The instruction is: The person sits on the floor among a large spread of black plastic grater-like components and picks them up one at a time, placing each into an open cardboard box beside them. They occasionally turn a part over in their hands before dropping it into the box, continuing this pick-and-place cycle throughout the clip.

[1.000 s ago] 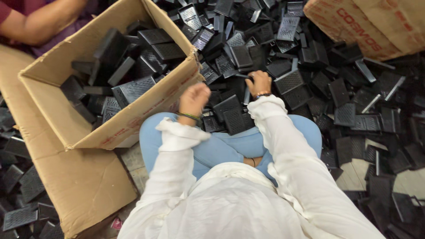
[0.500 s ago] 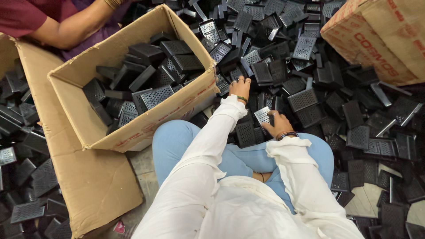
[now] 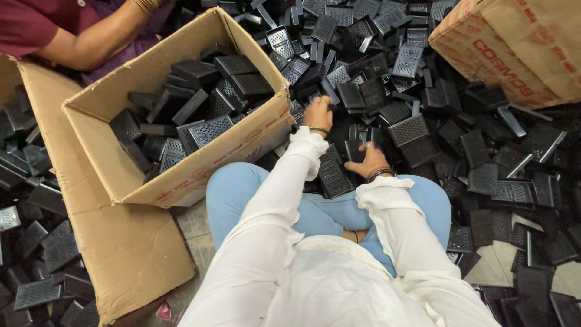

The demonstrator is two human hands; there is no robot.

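workshop floor – heaped black grilles (image 3: 409,129), cartons (image 3: 181,175).

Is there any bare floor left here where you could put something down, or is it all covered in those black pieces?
Little is bare. One tiled patch shows beside the right knee, ringed by black grille parts. Another strip lies between the open cardboard box and the left knee. Around the left hand and right hand the pile is dense.
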